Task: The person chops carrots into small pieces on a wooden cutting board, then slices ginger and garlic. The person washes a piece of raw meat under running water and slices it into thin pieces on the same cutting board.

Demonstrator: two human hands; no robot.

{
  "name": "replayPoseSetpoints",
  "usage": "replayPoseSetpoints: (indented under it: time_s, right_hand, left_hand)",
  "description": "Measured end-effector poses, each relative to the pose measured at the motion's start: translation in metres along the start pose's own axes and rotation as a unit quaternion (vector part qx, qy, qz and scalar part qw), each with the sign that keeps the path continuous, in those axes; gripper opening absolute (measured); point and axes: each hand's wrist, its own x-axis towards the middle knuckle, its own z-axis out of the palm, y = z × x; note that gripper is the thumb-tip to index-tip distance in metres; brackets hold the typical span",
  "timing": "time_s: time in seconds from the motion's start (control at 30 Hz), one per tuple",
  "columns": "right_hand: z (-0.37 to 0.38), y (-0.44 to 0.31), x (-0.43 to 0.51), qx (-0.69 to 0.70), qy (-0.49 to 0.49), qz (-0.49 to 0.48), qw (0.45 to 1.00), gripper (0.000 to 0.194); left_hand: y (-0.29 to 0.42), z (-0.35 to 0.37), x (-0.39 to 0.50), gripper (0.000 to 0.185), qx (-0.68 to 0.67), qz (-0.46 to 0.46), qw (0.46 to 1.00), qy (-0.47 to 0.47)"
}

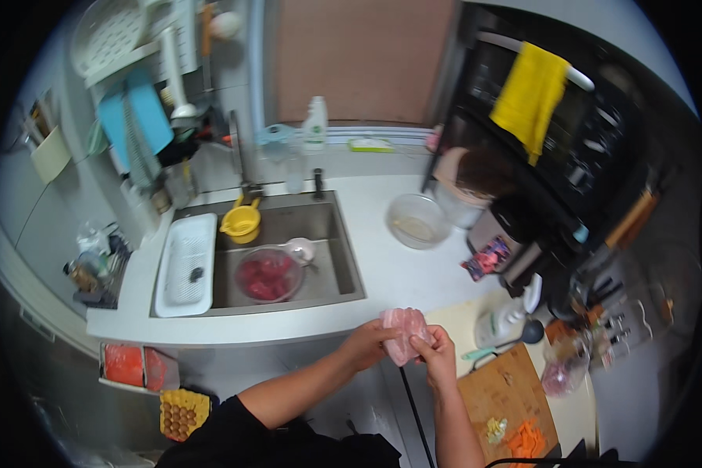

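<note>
Between my two hands is a piece of pale pink raw meat [405, 336] with whitish streaks, held up in front of the counter's edge. My left hand [370, 345] grips its left side, thumb on top. On the right side my right hand [436, 354] pinches it with the thumb. A bowl of red meat pieces [269, 275] sits in the steel sink [323, 234], beside a small pale ladle or cup [299, 251] and a yellow strainer [241, 222]. The wooden cutting board [491, 386] at the lower right bears orange carrot strips [526, 440] and chopped yellowish pieces [496, 430].
A white perforated tray [186, 263] lies over the sink's left side. A clear bowl [418, 221] stands on the white counter. Near the board are a spray bottle [497, 324] and a dark ladle [531, 332]. An egg tray [181, 414] is low at the left; a yellow cloth [531, 96] hangs upper right.
</note>
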Motion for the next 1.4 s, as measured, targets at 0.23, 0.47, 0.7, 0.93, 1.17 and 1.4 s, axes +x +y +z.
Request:
replayPoseSetpoints:
  time_s: [0.23, 0.47, 0.7, 0.93, 1.17, 1.4]
  right_hand:
    - [0.123, 0.028, 0.084, -0.102, -0.132, 0.079, 0.983, 0.031]
    - [0.179, 0.024, 0.181, -0.198, -0.198, 0.092, 0.956, 0.022]
    - [0.285, 0.040, 0.316, -0.245, -0.249, 0.021, 0.937, 0.017]
    - [0.393, 0.082, 0.429, -0.371, -0.198, -0.166, 0.892, 0.037]
    - [0.358, 0.192, 0.312, -0.525, -0.649, -0.257, 0.487, 0.044]
    - [0.297, 0.276, 0.293, -0.583, -0.626, -0.154, 0.495, 0.027]
  left_hand:
    - [0.117, -0.153, -0.067, 0.041, -0.086, 0.145, 0.977, 0.129]
    - [0.187, -0.252, -0.135, 0.049, -0.223, 0.288, 0.897, 0.251]
    - [0.218, -0.269, -0.133, 0.042, -0.196, 0.285, 0.878, 0.330]
    - [0.222, -0.279, -0.090, 0.043, -0.203, 0.268, 0.874, 0.351]
    - [0.208, -0.310, -0.103, 0.044, -0.257, 0.295, 0.812, 0.432]
    - [0.205, -0.315, -0.105, 0.044, -0.256, 0.295, 0.816, 0.426]
